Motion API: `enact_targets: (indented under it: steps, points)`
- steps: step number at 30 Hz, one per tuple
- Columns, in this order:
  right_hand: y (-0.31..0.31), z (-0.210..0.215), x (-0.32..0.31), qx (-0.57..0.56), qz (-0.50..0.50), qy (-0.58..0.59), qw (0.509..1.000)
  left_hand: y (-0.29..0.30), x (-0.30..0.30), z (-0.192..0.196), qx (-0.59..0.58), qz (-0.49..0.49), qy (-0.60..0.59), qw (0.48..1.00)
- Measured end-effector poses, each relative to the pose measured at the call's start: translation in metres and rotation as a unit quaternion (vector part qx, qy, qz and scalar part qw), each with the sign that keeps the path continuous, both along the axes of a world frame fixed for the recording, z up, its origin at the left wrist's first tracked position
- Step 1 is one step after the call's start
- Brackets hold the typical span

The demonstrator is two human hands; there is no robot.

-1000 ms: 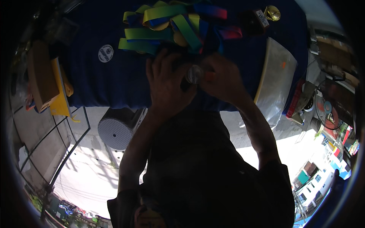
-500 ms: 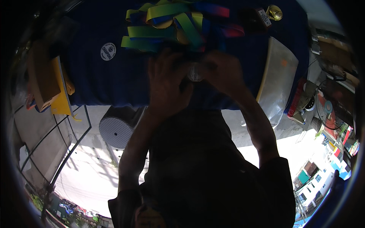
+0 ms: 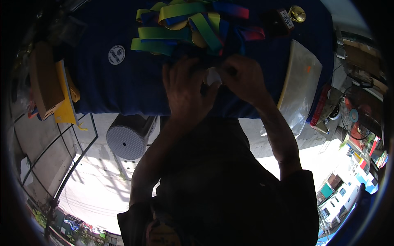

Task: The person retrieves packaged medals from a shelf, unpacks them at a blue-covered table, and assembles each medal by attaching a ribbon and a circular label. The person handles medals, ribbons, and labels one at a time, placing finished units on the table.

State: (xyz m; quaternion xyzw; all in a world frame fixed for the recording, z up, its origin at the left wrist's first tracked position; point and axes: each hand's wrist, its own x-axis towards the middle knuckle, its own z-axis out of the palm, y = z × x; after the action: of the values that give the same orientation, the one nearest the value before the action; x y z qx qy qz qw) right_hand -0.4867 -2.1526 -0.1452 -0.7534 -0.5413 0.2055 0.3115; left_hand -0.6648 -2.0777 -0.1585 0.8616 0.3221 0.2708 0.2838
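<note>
My left hand (image 3: pixel 186 88) is at the near part of the dark blue cloth, fingers curled forward and thumb against a small round white sticker (image 3: pixel 213 76). On the sticker's other side, my right hand (image 3: pixel 245 78) pinches its edge with thumb and finger. Both hands are dark in shadow, so the exact hold is hard to make out. Just beyond them lies a pile of medals (image 3: pixel 198 37) with ribbons (image 3: pixel 182 10) in green, yellow, blue and red. Left of the pile, a second round white sticker (image 3: pixel 116 55) with dark print lies flat.
A clear plastic sleeve (image 3: pixel 301 78) lies at the right of the blue cloth (image 3: pixel 135 88). Farther back are a dark box (image 3: pixel 279 22) and a gold-coloured piece (image 3: pixel 297 14). At left stand a cardboard box (image 3: pixel 46 78) and a yellow panel (image 3: pixel 65 96). A grey roll (image 3: pixel 127 137) is below the table edge.
The sticker between my hands has turned from its printed face to a plain pale one. My left hand has shifted slightly right, its thumb now at the sticker. My right hand has barely moved.
</note>
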Motion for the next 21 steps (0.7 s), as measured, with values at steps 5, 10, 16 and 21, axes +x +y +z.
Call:
enact_targets:
  steps: [5,10,16,21]
  points:
    - [-0.002,0.002,-0.004,0.034,0.003,-0.037,0.999,-0.002,0.002,-0.001,0.007,0.016,0.019,1.000]
    - [-0.007,0.005,-0.008,0.062,0.030,-0.050,0.996,0.003,0.002,-0.003,0.041,0.015,-0.005,0.999]
    - [-0.006,0.005,-0.007,0.044,0.036,-0.034,0.998,0.021,-0.014,-0.004,0.010,-0.034,-0.047,0.998]
    - [-0.008,0.003,-0.006,0.046,0.039,-0.019,0.998,0.024,-0.024,-0.001,0.048,-0.059,-0.005,0.997]
